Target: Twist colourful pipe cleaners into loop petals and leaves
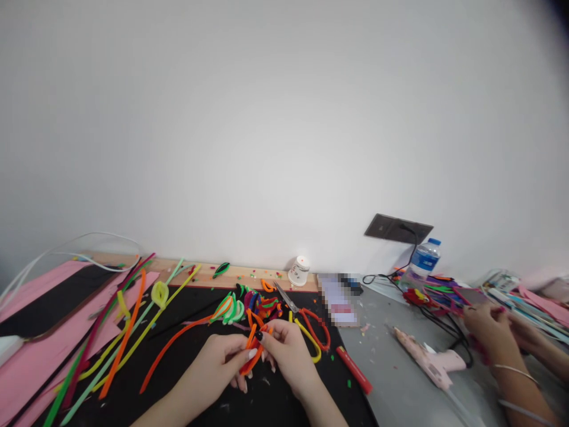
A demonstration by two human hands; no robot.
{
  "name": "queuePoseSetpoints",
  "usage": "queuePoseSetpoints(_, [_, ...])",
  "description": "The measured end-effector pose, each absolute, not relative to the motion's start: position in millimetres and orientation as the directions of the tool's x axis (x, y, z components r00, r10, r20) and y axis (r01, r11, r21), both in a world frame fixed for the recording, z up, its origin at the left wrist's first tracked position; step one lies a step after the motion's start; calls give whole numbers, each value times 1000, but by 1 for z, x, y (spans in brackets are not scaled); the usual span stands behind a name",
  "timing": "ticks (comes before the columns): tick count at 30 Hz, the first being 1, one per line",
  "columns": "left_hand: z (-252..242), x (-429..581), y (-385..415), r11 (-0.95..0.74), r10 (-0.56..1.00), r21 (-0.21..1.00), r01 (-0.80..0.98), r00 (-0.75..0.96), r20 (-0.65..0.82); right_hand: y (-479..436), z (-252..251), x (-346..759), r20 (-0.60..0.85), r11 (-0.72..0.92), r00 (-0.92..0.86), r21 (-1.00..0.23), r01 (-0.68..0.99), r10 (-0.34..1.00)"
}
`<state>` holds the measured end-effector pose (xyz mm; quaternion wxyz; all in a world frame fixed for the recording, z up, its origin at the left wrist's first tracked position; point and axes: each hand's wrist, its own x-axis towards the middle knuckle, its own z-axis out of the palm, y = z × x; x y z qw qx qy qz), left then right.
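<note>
Both hands meet over the black mat [311, 373] at the lower middle. My left hand [220, 365] pinches an orange pipe-cleaner piece [253, 350] bent into loops. On the same piece, from the right, the fingers of my right hand [287, 353] are closed. Just beyond my fingers lies a pile of coiled green, white and orange pipe-cleaner shapes [229, 309]. Scissors with orange handles [315, 326] rest to the right of my right hand, by a bent yellow pipe cleaner [311, 344]. A long orange pipe cleaner [162, 347] curves to the left of my left hand.
Long coloured pipe cleaners [128, 332] lie over pink sheets [26, 367] at left. A white cup [299, 271], phone [340, 302], red tube [354, 370], pink glue gun [427, 359] and bottle [424, 261] stand or lie rightward. Another person's hands [493, 335] work at far right.
</note>
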<state>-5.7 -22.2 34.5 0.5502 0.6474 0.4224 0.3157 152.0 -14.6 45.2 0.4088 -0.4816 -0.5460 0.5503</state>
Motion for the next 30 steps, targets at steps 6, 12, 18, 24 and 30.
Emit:
queuePoseSetpoints(6, [38,-6,-22,-63,911,975,213,412,-32,-16,49,153,-76,-60,-233,-995,74,969])
queuePoseSetpoints(12, [45,-7,-23,-67,934,976,208,358,-12,-18,49,151,-93,-76,-268,-995,71,959])
queuePoseSetpoints(18, [45,-9,-23,-101,936,971,217,352,18,-17,49,150,-94,-86,-245,-995,42,965])
queuePoseSetpoints(24, [44,-6,-21,-36,910,978,205,412,-53,-16,48,151,-84,-77,-216,-996,39,973])
queuePoseSetpoints(30, [36,-4,-22,-13,860,985,175,504,-78,-16,46,151,-101,-100,-218,-995,14,971])
